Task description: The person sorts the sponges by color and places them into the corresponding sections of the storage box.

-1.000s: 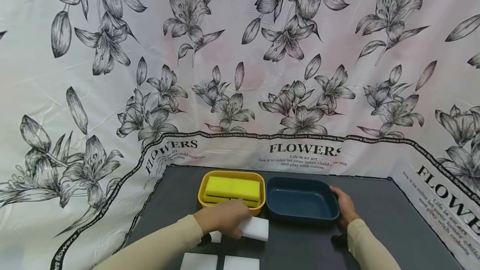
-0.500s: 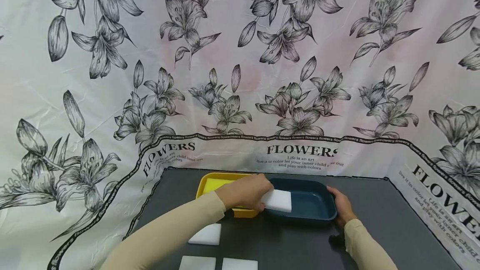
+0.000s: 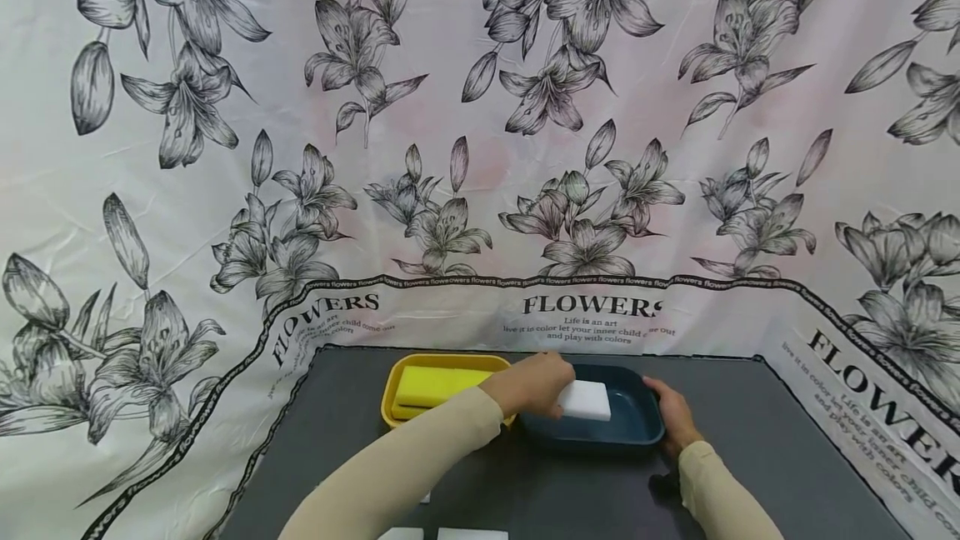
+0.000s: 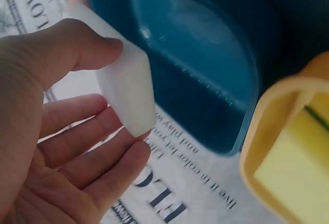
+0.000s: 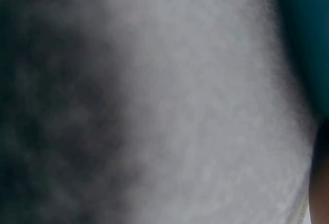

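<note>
My left hand (image 3: 534,386) pinches a white sponge block (image 3: 588,401) between thumb and fingertips, above the dark blue plastic container (image 3: 585,440). In the left wrist view the white sponge (image 4: 128,85) is tilted, with the thumb on its upper side and the fingers below. The blue container (image 4: 200,34) shows a bare inner floor there. At the container's right end, my right hand (image 3: 677,422) grips the rim and side wall. The right wrist view is blurred, with a strip of blue wall (image 5: 313,39) at its right edge.
A yellow container (image 3: 387,398) holding yellow sponges (image 3: 431,386) stands just left of the blue one. More white blocks (image 3: 472,535) lie at the front of the dark table (image 3: 585,498), partly cut off or behind the left sleeve. A flower-printed cloth (image 3: 450,323) hangs behind.
My left hand has lifted the white sponge from in front of the yellow container and carried it right, over the blue container. The right hand keeps its hold. The head view has shifted slightly.
</note>
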Demonstrator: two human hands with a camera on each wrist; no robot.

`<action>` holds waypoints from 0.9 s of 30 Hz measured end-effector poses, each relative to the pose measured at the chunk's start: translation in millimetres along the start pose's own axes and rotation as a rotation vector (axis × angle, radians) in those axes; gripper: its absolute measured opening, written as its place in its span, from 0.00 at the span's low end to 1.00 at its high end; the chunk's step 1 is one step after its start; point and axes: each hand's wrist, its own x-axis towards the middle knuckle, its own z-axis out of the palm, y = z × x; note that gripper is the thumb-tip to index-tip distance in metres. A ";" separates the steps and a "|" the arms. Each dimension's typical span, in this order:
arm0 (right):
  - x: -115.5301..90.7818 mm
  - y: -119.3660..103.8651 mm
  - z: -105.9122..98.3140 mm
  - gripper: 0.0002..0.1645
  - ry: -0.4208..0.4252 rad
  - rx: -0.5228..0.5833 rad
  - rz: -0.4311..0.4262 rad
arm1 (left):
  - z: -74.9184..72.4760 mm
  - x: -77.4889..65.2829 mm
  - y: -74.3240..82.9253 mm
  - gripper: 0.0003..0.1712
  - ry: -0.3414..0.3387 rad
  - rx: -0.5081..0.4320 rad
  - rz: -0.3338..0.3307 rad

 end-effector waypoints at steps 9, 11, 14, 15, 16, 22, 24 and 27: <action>-0.9 -1.5 0.9 0.45 0.022 -0.016 0.009 | 21.0 28.8 10.9 0.22 -0.004 -0.014 -0.038; -0.9 -1.5 0.3 0.44 0.023 0.003 0.006 | 24.3 32.9 14.7 0.23 -0.010 -0.023 -0.056; -1.0 -0.8 -0.6 0.40 0.024 0.045 0.000 | 32.4 41.0 19.8 0.22 -0.019 -0.038 -0.072; -1.5 -0.7 -0.7 0.39 0.020 0.055 -0.004 | 35.4 44.0 21.1 0.22 -0.023 -0.048 -0.076; -1.7 -0.3 -1.0 0.37 0.015 0.060 -0.003 | 38.6 46.9 22.3 0.22 -0.021 -0.057 -0.074; -0.4 0.5 0.4 0.37 0.005 0.110 -0.012 | 62.0 67.9 24.7 0.18 -0.024 -0.068 -0.065; -0.4 0.9 0.8 0.38 0.004 0.111 -0.016 | 67.7 72.7 25.6 0.17 -0.031 -0.069 -0.067; -0.6 2.1 0.9 0.37 0.015 0.104 -0.020 | 70.6 74.3 28.4 0.16 -0.036 -0.085 -0.083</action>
